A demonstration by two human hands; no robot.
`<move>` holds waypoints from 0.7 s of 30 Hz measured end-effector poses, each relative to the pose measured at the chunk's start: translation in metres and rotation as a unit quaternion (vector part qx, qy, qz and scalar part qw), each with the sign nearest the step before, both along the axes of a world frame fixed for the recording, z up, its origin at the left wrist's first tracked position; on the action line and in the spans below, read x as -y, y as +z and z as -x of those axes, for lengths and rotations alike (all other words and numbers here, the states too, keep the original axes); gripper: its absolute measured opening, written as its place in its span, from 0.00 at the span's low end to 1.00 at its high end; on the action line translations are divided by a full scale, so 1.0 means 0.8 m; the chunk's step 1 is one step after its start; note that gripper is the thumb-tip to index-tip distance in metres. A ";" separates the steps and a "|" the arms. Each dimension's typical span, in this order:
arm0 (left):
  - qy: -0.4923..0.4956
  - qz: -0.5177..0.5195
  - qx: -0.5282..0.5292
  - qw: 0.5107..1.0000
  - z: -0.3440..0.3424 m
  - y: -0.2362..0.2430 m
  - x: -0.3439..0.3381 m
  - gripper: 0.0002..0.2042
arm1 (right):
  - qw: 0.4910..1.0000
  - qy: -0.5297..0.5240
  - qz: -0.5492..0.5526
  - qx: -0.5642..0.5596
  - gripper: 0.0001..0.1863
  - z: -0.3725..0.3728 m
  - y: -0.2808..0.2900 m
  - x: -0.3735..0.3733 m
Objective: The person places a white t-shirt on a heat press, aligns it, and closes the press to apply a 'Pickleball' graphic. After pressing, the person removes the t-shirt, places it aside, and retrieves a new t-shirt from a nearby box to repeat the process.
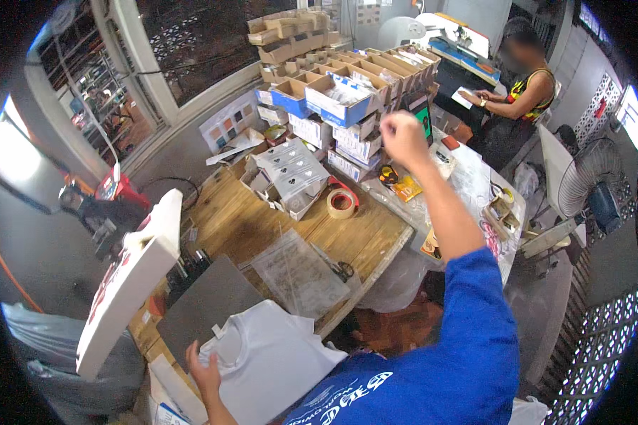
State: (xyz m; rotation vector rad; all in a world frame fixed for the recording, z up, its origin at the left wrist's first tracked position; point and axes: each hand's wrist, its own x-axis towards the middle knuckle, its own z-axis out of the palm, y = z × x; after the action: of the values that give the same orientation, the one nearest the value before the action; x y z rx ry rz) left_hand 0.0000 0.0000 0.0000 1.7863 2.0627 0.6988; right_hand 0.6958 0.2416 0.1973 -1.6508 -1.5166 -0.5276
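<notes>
My left hand (200,368) rests at the left edge of a folded white T-shirt (269,358), fingers apart. The shirt lies by a dark grey flat board (198,297) and a heat press with a tilted white upper part (120,290). My right hand (404,134) is raised, fingers curled, just in front of stacked cardboard boxes (340,99) and beside a screen with green on it (423,122); whatever is in its fingers, if anything, is hidden. Below it lie yellow packets (406,188) and a tape roll (342,203) on the wooden table (376,251).
A clear sheet (290,273) and scissors (342,270) lie on the table. An open carton with printed sheets (283,177) sits behind. A co-worker (521,99) holds white paper at a machine at back right, near a standing fan (588,177). A window fills the back left.
</notes>
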 end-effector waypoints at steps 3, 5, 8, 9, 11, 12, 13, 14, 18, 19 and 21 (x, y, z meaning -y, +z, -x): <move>0.126 -0.068 0.054 0.988 0.020 -0.013 0.034 0.25 | 0.996 -0.036 0.059 -0.055 0.08 -0.058 0.025 -0.053; 0.143 -0.055 0.012 0.988 0.029 -0.019 0.065 0.23 | 0.991 -0.027 0.119 -0.051 0.09 -0.080 0.055 -0.096; 0.165 -0.054 -0.019 0.985 0.034 -0.030 0.103 0.21 | 0.952 -0.038 0.302 0.017 0.12 -0.083 0.084 -0.144; 0.166 -0.062 -0.023 0.984 0.032 -0.035 0.107 0.20 | 0.940 -0.058 0.334 0.023 0.13 -0.078 0.086 -0.154; 0.179 -0.054 -0.010 0.982 0.027 -0.037 0.113 0.19 | 0.914 -0.091 0.393 0.038 0.17 -0.067 0.088 -0.167; 0.185 -0.050 -0.003 0.981 0.021 -0.036 0.116 0.19 | 0.906 -0.105 0.409 0.024 0.21 -0.065 0.089 -0.171; 0.175 -0.050 -0.025 0.983 0.015 -0.032 0.118 0.18 | 0.902 -0.103 0.418 0.029 0.21 -0.066 0.090 -0.172; 0.165 -0.051 -0.045 0.984 0.008 -0.028 0.117 0.18 | 0.899 -0.101 0.424 0.037 0.21 -0.069 0.093 -0.174; 0.151 -0.081 -0.045 0.984 -0.017 -0.016 0.105 0.14 | 0.928 -0.086 0.361 0.027 0.16 -0.082 0.097 -0.182; 0.151 -0.059 -0.065 0.985 -0.021 -0.015 0.106 0.14 | 0.934 -0.080 0.349 0.000 0.15 -0.087 0.098 -0.183; 0.136 -0.051 -0.065 0.987 -0.021 -0.011 0.107 0.14 | 0.932 -0.068 0.357 -0.012 0.15 -0.100 0.099 -0.180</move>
State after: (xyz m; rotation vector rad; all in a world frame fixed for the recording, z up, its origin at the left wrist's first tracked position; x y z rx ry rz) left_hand 0.0171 -0.0856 -0.0091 1.6569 2.4304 0.7920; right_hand 0.7757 0.3858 0.2766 -2.3088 -1.6931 0.0000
